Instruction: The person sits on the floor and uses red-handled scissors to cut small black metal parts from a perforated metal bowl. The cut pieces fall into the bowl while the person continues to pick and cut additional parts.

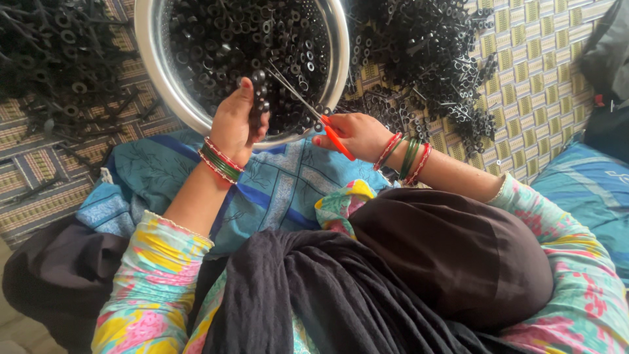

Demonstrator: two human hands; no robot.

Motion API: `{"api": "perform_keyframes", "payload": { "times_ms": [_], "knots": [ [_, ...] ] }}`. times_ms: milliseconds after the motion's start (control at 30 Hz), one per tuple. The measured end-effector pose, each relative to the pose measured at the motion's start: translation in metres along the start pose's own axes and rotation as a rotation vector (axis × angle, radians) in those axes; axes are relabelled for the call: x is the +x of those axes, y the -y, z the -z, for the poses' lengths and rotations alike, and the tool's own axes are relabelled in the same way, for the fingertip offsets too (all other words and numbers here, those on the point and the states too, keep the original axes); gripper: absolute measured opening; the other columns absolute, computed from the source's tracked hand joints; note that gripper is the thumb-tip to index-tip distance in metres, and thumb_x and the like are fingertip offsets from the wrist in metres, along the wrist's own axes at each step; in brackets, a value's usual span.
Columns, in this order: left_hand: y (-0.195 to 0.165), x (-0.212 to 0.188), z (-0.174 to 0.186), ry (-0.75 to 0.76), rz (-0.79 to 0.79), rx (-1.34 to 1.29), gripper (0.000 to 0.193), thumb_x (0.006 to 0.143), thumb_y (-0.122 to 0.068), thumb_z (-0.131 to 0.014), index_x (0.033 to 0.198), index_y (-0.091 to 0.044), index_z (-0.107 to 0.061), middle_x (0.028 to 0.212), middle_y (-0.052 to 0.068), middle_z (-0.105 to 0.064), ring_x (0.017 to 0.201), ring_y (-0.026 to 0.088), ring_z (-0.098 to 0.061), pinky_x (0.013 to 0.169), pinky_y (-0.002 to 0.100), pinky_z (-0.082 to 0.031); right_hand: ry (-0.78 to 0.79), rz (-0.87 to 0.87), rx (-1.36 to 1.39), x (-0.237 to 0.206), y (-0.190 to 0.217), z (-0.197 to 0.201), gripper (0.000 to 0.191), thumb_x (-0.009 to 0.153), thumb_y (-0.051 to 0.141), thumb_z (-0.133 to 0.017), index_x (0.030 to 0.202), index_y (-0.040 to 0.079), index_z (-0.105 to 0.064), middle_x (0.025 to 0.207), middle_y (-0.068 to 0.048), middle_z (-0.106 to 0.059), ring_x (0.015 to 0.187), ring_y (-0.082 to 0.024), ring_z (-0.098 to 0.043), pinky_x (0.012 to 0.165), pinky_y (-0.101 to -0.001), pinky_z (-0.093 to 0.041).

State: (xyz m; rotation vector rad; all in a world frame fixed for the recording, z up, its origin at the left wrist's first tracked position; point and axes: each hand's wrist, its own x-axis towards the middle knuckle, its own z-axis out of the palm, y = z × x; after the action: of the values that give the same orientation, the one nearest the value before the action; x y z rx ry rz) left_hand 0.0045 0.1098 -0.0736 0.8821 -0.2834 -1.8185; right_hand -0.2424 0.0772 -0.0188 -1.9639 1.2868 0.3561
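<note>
A heap of black plastic strips with ring-shaped parts [62, 59] lies at the far left on a woven patterned mat [39, 170]. Just right of it, a steel bowl [152, 52] filled with small black rings [242, 39] sits at the far edge of a blue printed cloth [288, 190]. The left hand [234, 121], bangled at the wrist, is closed around a strip of black rings [261, 88] held over the near rim of the bowl. The right hand [357, 134] grips orange-handled scissors [314, 118], the slightly parted blades reaching toward that strip. Further right, a second pile of black pieces [426, 59] spreads across the mat, with a blue cushion [583, 190] at the right edge.
</note>
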Motion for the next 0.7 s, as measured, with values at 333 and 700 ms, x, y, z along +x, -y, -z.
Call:
{"api": "perform_keyframes", "payload": {
  "times_ms": [333,700],
  "knots": [
    [0.004,0.001,-0.002,0.011,-0.104,-0.042,0.018,0.095,-0.003,-0.061,0.112,-0.007,-0.060,0.099,0.005,-0.068,0.088,0.019,-0.071,0.077,0.034,-0.063,-0.009,0.074,-0.113,-0.001,-0.001,-0.002,0.056,0.089,0.064,-0.061,0.090,0.008,-0.065,0.069,-0.014,-0.067,0.069,-0.035,-0.068,0.064,-0.0469,-0.050],
    [0.025,-0.006,-0.009,0.046,-0.098,0.048,0.024,0.091,0.004,-0.066,0.109,-0.009,-0.060,0.102,0.003,-0.070,0.091,0.016,-0.072,0.078,0.033,-0.064,-0.217,0.247,-0.322,-0.001,-0.003,-0.008,0.060,0.086,0.064,-0.071,0.091,0.005,-0.069,0.060,-0.008,-0.064,0.060,-0.033,-0.068,0.061,-0.0450,-0.052]
  ]
}}
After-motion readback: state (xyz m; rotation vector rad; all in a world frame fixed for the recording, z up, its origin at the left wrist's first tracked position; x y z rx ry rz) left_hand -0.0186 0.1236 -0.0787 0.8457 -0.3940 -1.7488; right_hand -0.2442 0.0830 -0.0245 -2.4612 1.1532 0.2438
